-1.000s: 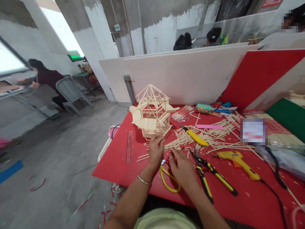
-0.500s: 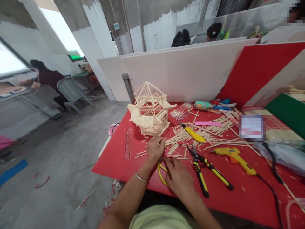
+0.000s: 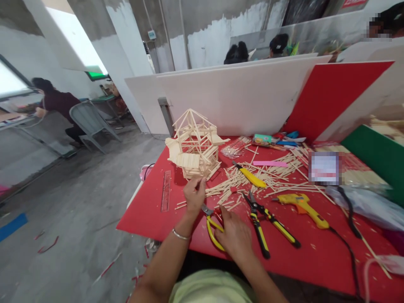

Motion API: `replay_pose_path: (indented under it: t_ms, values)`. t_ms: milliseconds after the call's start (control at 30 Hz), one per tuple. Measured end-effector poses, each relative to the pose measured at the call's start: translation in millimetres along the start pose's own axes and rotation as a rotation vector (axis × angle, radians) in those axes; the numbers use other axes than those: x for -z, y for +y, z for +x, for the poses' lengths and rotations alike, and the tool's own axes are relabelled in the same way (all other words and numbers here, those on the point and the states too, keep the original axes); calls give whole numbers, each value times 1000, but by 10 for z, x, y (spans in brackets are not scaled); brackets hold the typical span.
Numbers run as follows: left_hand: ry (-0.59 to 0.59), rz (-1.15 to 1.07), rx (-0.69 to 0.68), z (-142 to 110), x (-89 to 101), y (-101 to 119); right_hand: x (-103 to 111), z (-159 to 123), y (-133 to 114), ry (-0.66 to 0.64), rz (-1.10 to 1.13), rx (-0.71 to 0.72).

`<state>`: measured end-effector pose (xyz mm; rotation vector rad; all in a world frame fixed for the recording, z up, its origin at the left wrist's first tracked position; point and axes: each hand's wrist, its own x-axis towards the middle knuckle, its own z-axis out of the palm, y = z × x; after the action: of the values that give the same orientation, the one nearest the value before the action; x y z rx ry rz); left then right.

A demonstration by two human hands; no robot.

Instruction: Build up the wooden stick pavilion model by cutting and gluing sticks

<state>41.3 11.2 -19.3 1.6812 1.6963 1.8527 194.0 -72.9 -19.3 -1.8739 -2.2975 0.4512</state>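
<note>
My left hand (image 3: 193, 197) is raised in front of the wooden model, its fingertips pinched together; anything between them is too small to make out. A silver bangle (image 3: 181, 235) circles that wrist. My right hand (image 3: 234, 231) is closed around one side of a hand cutter (image 3: 213, 236) with yellow handles and grey jaws, which point toward my left hand. A small red part (image 3: 217, 216) shows by the right fingers. Behind the hands stands the model (image 3: 193, 147), a many-sided pavilion of pale sticks with a peaked frame roof. Loose sticks (image 3: 227, 189) lie beside it.
A clear ruler (image 3: 166, 191) lies left. To the right are a yellow utility knife (image 3: 252, 176), black-and-yellow shears (image 3: 261, 219) and a yellow glue gun (image 3: 303, 206) with its cord. White boards (image 3: 233, 97) stand behind the red tabletop (image 3: 142, 214). Other people sit beyond.
My left hand has moved slightly left and up, away from the cutter, uncovering its grey jaws. My right hand stays at the cutter. The whole view has shifted slightly.
</note>
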Motion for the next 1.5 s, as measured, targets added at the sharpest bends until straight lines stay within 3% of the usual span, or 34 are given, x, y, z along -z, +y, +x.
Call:
replay_pose_path:
  t_ms: [267, 333, 500, 800, 1233, 1500]
  values:
    - [96, 62, 158, 72, 64, -220, -174, -75, 175, 109, -8, -46]
    - [-21, 113, 159, 58, 40, -286, -169, -68, 232, 133, -16, -61]
    - [-469, 296, 23, -4, -24, -289, -56, -2, 270, 134, -38, -142]
    - [-709, 598, -45, -16, 5, -250, -13, 94, 176, 151, -62, -168]
    - [-692, 793, 25, -25, -1, -258, 36, 57, 114, 122, -75, -161]
    - [-682, 758, 37, -26, 0, -252, 169, -46, 21, 70, -34, -89]
